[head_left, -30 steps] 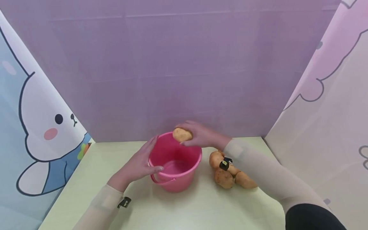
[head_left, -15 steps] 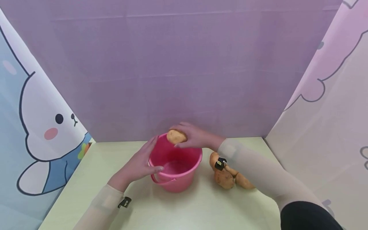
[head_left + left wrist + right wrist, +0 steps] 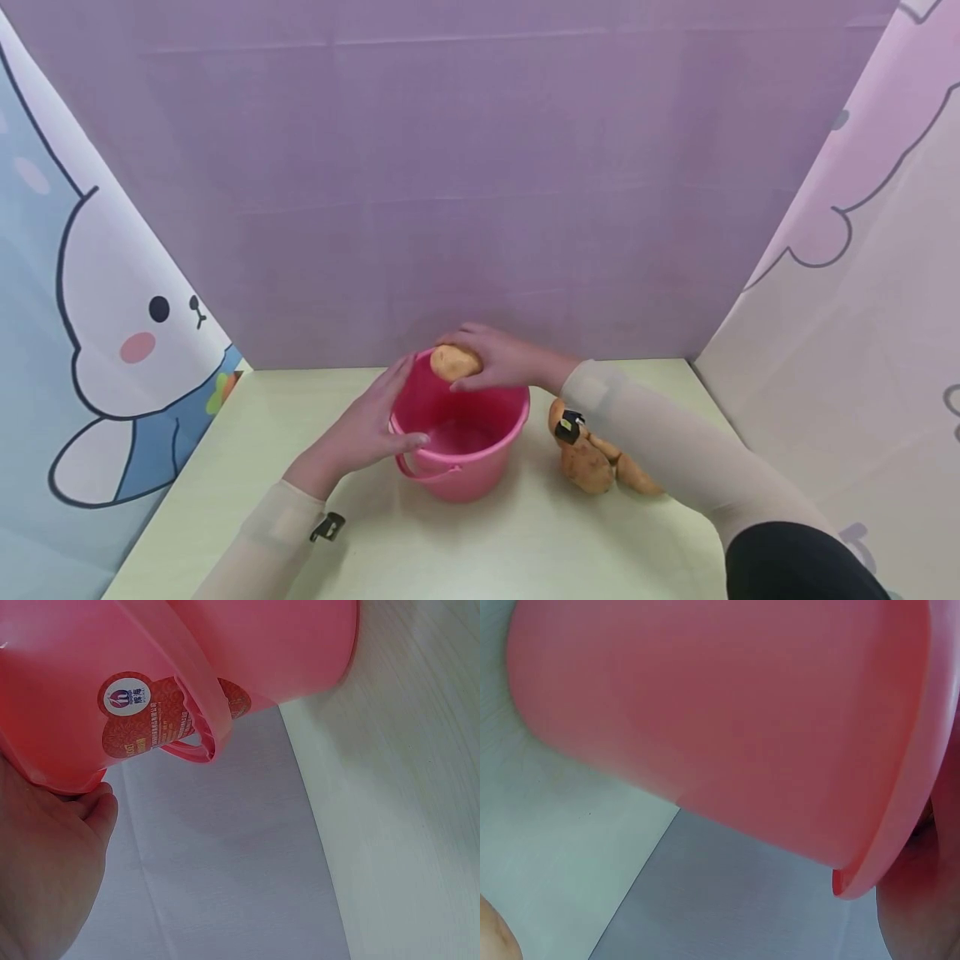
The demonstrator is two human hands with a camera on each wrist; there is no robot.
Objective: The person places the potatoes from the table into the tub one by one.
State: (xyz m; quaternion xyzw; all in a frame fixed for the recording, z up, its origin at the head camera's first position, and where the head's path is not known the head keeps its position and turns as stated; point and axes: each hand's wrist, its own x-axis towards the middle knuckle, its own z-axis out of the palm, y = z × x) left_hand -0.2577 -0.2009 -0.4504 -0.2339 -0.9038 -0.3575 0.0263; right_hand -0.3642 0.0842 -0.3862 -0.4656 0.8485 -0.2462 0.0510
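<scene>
A pink bucket point(image 3: 480, 467) stands upright on the table, its handle folded down at the front. My left hand point(image 3: 367, 421) grips its rim on the left side, thumb at the front edge; the left wrist view shows fingertips point(image 3: 101, 806) at the rim. Over the bucket's opening, near the back rim, my right hand point(image 3: 498, 354) holds a potato point(image 3: 455, 363). In the right wrist view that hand point(image 3: 915, 900) is partly hidden behind the bucket wall. The visible bottom inside the bucket is bare pink.
Several potatoes point(image 3: 587, 468) lie in a cluster right of the bucket, partly covered by my right forearm and its wrist camera point(image 3: 570, 427). A purple panel point(image 3: 480, 183) rises behind the pale table point(image 3: 480, 550), and printed panels flank both sides.
My right hand has carried the potato leftward and slightly down over the bucket, most of it in the first half second. The left hand and bucket have stayed in place.
</scene>
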